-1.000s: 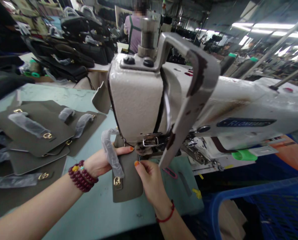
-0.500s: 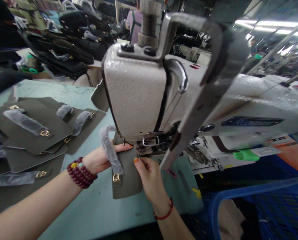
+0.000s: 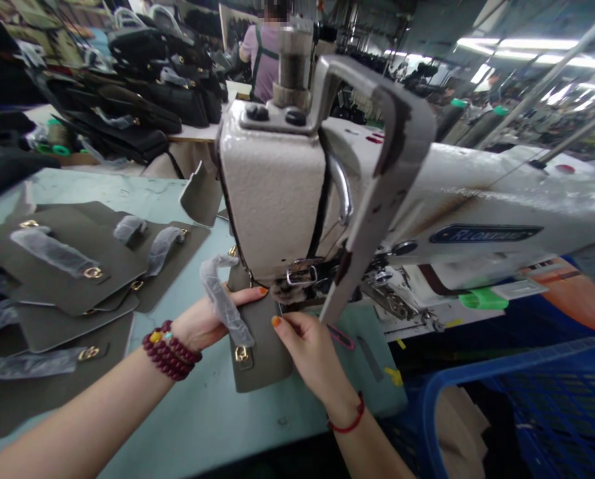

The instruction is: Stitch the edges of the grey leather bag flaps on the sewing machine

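Observation:
A grey bag panel (image 3: 264, 339) lies under the head of a white sewing machine (image 3: 277, 193). It carries a handle (image 3: 221, 299) wrapped in clear plastic, with a gold ring fitting (image 3: 241, 354) at its near end. My left hand (image 3: 210, 319) reaches beneath the handle and grips the panel, its thumb flat on top near the presser foot. The other left fingers are mostly hidden. On the panel's right edge, close to the needle area, my right hand (image 3: 304, 342) pinches between thumb and fingers. The needle itself cannot be made out.
Several similar grey panels (image 3: 72, 259) with wrapped handles are piled on the green table (image 3: 172, 426) at left. A pink-rimmed tool (image 3: 341, 337) lies right of my right hand. A blue basket (image 3: 429, 412) stands lower right. Black bags (image 3: 142, 110) and a person (image 3: 264, 56) are behind.
The camera view has shifted slightly, so the machine head appears a little lower. Both hands stay on the panel, which sits slightly further right in view, its near edge turned a little.

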Demonstrator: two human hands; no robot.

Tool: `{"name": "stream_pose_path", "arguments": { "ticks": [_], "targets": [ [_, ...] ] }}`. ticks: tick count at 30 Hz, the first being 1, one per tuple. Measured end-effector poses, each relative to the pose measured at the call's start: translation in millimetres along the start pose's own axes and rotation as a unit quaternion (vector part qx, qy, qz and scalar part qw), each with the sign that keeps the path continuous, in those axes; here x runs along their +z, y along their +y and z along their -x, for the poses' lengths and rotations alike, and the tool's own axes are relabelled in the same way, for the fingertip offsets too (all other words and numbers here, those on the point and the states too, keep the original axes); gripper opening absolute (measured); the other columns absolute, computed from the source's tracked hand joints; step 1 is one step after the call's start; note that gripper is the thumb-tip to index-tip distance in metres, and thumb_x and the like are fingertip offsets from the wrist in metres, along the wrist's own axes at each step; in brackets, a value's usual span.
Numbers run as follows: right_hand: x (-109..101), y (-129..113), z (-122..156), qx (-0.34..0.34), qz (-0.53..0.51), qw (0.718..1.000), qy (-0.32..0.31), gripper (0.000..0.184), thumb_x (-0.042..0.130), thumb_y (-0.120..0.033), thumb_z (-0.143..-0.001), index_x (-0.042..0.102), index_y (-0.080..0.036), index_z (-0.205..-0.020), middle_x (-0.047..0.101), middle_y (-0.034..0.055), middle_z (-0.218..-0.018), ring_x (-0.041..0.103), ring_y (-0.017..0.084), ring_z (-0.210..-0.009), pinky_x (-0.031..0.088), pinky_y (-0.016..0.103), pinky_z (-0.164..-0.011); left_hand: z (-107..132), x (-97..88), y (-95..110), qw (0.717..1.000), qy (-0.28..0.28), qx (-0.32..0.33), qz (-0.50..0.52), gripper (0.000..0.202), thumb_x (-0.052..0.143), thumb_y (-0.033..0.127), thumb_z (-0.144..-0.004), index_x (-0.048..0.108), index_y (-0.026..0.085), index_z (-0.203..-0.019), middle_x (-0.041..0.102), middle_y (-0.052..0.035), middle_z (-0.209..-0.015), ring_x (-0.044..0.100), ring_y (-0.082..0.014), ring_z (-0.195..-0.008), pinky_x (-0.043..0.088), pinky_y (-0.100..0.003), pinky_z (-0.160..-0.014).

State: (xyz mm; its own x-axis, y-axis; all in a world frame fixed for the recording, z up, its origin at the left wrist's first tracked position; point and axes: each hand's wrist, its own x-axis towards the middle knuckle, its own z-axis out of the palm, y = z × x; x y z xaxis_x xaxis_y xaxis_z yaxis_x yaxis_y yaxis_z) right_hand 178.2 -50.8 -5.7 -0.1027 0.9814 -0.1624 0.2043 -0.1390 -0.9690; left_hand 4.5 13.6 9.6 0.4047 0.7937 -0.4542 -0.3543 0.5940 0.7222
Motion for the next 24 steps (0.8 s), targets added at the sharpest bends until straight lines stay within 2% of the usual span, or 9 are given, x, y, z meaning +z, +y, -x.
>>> {"name": "stream_pose_path", "arguments": {
  "ticks": [3, 6, 9, 11, 16, 20, 24],
  "targets": [
    [-9.9, -4.3, 3.1, -0.019, 0.021, 1.0, -0.013, 0.032, 0.057, -0.041, -0.093, 0.073, -0.015, -0.081, 0.067, 0.0037, -0.072, 0.062, 0.019, -0.074, 0.044, 0.023, -0.062, 5.7, 5.3, -7.0, 0.999, 0.022, 0.034, -0.008, 0.038, 0.086, 0.022, -0.066, 0.075, 0.012, -0.102, 0.079, -0.0108, -0.095, 0.075, -0.0265, -0.08, 0.063, -0.035, -0.076],
    [-27.3, -8.3, 1.3, -0.047, 0.035, 0.998, -0.037, 0.027, 0.059, -0.038, -0.093, 0.076, -0.017, -0.09, 0.072, 0.0047, -0.08, 0.064, 0.021, -0.08, 0.047, 0.026, -0.066, 15.3, 20.2, -23.5, 0.994, 0.091, 0.061, 0.002, 0.037, 0.083, 0.022, -0.071, 0.072, 0.013, -0.105, 0.078, -0.0091, -0.097, 0.075, -0.0267, -0.085, 0.063, -0.033, -0.076],
    [-47.8, -12.3, -6.6, -0.07, 0.052, 0.995, -0.057, 0.022, 0.062, -0.036, -0.091, 0.077, -0.021, -0.09, 0.073, 0.0039, -0.081, 0.065, 0.022, -0.079, 0.048, 0.027, -0.067, 23.6, 40.4, -45.0, 0.978, 0.172, 0.109, 0.051, 0.039, 0.082, 0.022, -0.072, 0.068, 0.018, -0.109, 0.074, -0.0081, -0.115, 0.069, -0.0282, -0.109, 0.059, -0.034, -0.091],
    [-58.2, -15.0, -12.5, -0.077, 0.067, 0.993, -0.062, 0.021, 0.065, -0.037, -0.088, 0.077, -0.022, -0.082, 0.071, 0.0022, -0.073, 0.065, 0.022, -0.076, 0.048, 0.027, -0.065, 26.4, 51.1, -55.9, 0.97, 0.192, 0.123, 0.079, 0.041, 0.083, 0.02, -0.07, 0.067, 0.018, -0.108, 0.07, -0.009, -0.124, 0.063, -0.0295, -0.12, 0.053, -0.036, -0.102],
    [-64.3, -20.8, -18.5, -0.081, 0.085, 0.991, -0.065, 0.029, 0.066, -0.042, -0.087, 0.075, -0.02, -0.071, 0.066, 0.0007, -0.066, 0.06, 0.018, -0.068, 0.042, 0.025, -0.059, 24.5, 56.3, -63.0, 0.969, 0.201, 0.095, 0.111, 0.043, 0.085, 0.02, -0.067, 0.068, 0.016, -0.106, 0.07, -0.0123, -0.123, 0.063, -0.0333, -0.119, 0.053, -0.041, -0.103],
    [-61.2, -22.1, -17.0, -0.075, 0.088, 0.991, -0.07, 0.033, 0.064, -0.044, -0.088, 0.074, -0.019, -0.07, 0.064, 0.0001, -0.066, 0.055, 0.016, -0.064, 0.036, 0.023, -0.055, 21.8, 52.8, -61.6, 0.974, 0.179, 0.09, 0.104, 0.035, 0.082, 0.023, -0.072, 0.07, 0.018, -0.104, 0.069, -0.0101, -0.126, 0.062, -0.0322, -0.121, 0.054, -0.039, -0.102],
    [-60.3, -19.2, -17.7, -0.072, 0.079, 0.992, -0.061, 0.036, 0.064, -0.045, -0.088, 0.072, -0.018, -0.066, 0.061, -0.0001, -0.062, 0.051, 0.014, -0.06, 0.032, 0.024, -0.053, 21.3, 53.9, -62.6, 0.973, 0.186, 0.098, 0.099, 0.034, 0.082, 0.022, -0.072, 0.07, 0.016, -0.103, 0.073, -0.0109, -0.118, 0.064, -0.0319, -0.119, 0.055, -0.039, -0.1]
  ]
}}
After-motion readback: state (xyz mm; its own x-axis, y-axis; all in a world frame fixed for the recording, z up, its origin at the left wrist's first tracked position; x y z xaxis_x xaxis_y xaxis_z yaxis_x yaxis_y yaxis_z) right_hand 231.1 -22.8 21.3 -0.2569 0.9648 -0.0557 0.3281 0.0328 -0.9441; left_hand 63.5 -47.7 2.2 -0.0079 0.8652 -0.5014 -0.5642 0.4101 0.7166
